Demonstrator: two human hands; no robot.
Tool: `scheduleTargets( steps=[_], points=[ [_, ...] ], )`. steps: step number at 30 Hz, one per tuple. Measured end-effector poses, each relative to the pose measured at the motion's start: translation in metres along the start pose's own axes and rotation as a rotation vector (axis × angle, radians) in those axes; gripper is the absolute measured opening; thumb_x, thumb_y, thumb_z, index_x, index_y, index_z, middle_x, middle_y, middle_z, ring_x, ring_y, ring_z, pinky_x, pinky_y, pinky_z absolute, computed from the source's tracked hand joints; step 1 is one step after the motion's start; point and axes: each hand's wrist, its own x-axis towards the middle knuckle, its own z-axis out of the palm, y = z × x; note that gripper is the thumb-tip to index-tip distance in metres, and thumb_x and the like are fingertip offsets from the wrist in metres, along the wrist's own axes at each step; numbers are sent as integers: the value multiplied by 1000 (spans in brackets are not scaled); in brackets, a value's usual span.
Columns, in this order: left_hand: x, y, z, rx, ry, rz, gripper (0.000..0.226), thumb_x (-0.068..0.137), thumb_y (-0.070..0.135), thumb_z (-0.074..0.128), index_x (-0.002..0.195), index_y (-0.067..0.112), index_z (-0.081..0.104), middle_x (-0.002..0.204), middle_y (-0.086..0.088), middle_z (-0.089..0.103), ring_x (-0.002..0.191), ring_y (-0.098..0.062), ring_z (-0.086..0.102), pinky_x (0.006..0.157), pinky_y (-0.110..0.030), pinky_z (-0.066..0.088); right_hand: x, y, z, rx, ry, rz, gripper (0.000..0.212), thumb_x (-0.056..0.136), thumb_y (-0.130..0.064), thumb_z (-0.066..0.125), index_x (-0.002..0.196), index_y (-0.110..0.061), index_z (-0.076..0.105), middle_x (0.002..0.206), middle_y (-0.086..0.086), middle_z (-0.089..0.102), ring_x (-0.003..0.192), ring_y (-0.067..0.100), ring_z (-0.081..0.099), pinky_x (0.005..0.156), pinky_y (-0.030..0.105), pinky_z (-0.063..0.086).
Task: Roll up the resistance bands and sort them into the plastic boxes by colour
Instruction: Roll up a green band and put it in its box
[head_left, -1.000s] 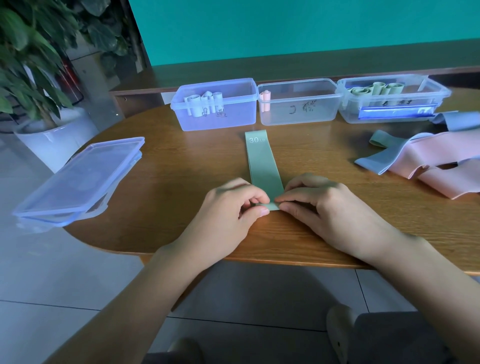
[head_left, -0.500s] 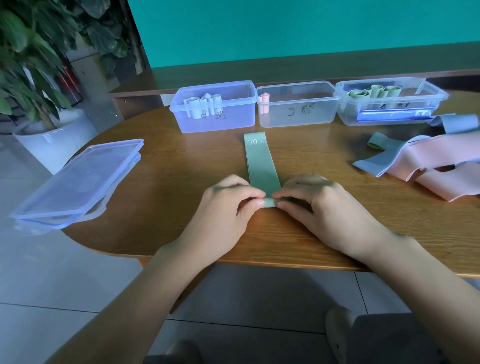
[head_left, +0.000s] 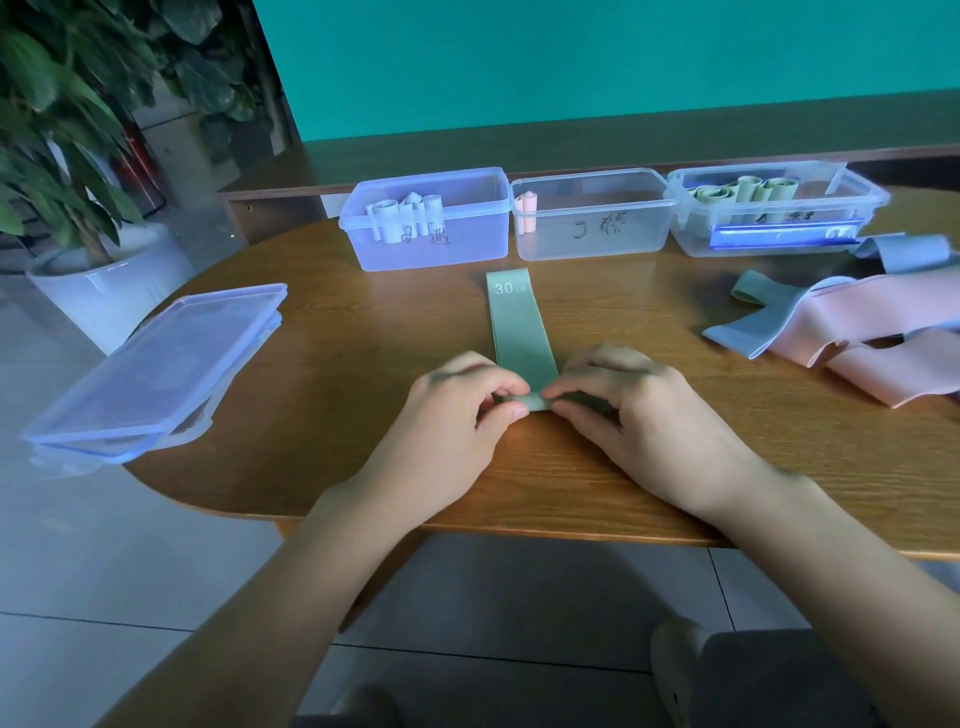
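Green band (head_left: 522, 327) lies flat at frame centre on the surface (head_left: 332, 364), left hand (head_left: 457, 410) and right hand (head_left: 623, 405) pinching its started near-end roll; looks thin, limp, springy, so best gripped at roll edges.

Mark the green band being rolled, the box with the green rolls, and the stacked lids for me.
green band (head_left: 521, 332): head view, flat middle stretch below the 30 LB print.
green-roll box (head_left: 701, 236): head view, its front left wall.
stacked lids (head_left: 156, 364): head view, centre of the top lid.
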Motion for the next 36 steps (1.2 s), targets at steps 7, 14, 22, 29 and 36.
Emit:
scheduleTargets(
  steps=[7, 14, 22, 29, 36],
  points=[
    [0, -1, 3, 47, 35, 37, 21, 96, 27, 66, 114, 21, 73, 113, 10, 63, 93, 0, 54, 78, -4, 40, 4, 8, 3, 29, -11, 21, 19, 99, -30, 60, 113, -28, 72, 114, -13, 64, 108, 17, 60, 91, 43, 53],
    [4, -3, 6, 39, 37, 18, 21, 96, 27, 66, 115, 22, 72, 114, 12, 65, 96, 0, 54, 81, -8, 44, 4, 6, 4, -36, -8, 7, 28, 101, -33, 55, 122, -24, 71, 118, -7, 65, 106, 21, 59, 93, 42, 51],
    [8, -5, 9, 60, 20, -14, 28, 99, 30, 60, 126, 24, 67, 122, 11, 62, 110, -8, 55, 94, -25, 47, 5, 4, 4, -26, -45, 52, 35, 99, -41, 52, 126, -26, 68, 123, -9, 63, 106, 21, 57, 95, 43, 50],
    [8, -5, 8, 82, 63, 40, 23, 97, 26, 63, 118, 22, 70, 118, 10, 63, 107, -5, 54, 91, -24, 51, 7, 7, 6, -58, -124, 110, 51, 97, -54, 39, 137, -31, 59, 133, -10, 58, 115, 19, 53, 102, 46, 47],
    [11, -8, 9, 60, 45, 11, 26, 99, 28, 60, 123, 23, 68, 123, 11, 62, 115, -7, 51, 96, -24, 46, 6, 3, 4, -64, -106, 87, 42, 99, -48, 42, 133, -32, 62, 131, -13, 58, 114, 17, 51, 99, 43, 48]
  ],
)
